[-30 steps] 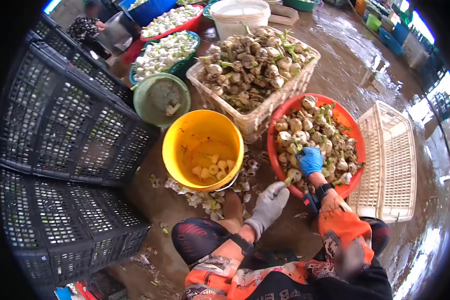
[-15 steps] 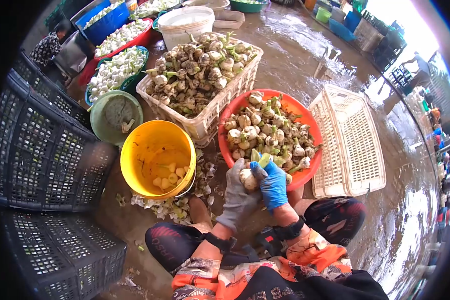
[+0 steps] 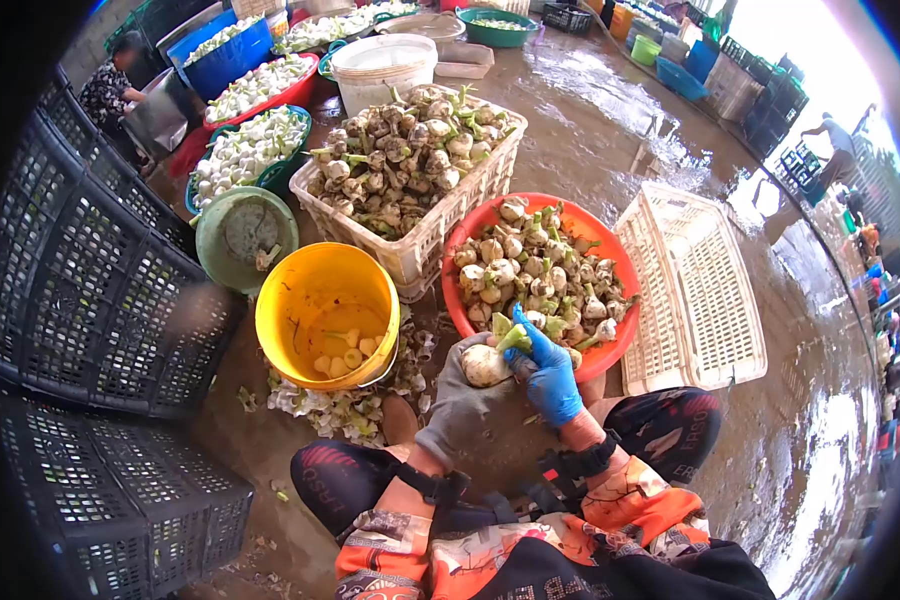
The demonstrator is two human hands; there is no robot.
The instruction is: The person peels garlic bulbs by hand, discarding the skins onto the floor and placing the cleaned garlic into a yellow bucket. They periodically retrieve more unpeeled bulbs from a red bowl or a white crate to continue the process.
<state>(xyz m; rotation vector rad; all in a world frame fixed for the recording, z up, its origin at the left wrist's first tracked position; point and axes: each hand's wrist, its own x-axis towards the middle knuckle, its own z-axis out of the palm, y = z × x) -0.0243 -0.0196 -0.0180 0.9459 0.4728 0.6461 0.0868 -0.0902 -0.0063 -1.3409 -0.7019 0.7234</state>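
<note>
A garlic bulb (image 3: 485, 367) with a short green stem is held above the near rim of the red basin (image 3: 454, 300). Gripping the bulb from below is my left hand (image 3: 467, 405), in a grey glove, with its fingers closed. My right hand (image 3: 552, 375), in a blue glove, pinches at the green stem; whether it also holds a small tool is hidden. Dirty garlic bulbs (image 3: 540, 265) with cut stems fill the basin. To the left, a yellow bucket (image 3: 300, 285) has several pale, peeled bulbs (image 3: 348, 357) at its bottom.
A white crate (image 3: 420, 255) heaped with unpeeled garlic stands behind the bucket. Another white crate (image 3: 705, 300) lies to the right. Black crates (image 3: 100, 270) stack up at left, near a green basin (image 3: 247, 235). Peelings (image 3: 320, 410) litter the floor. A person (image 3: 110, 90) sits at far left.
The bulb has turned to show more of its pale side, and my right hand has shifted slightly right along the stem. The whole view has also shifted a little.
</note>
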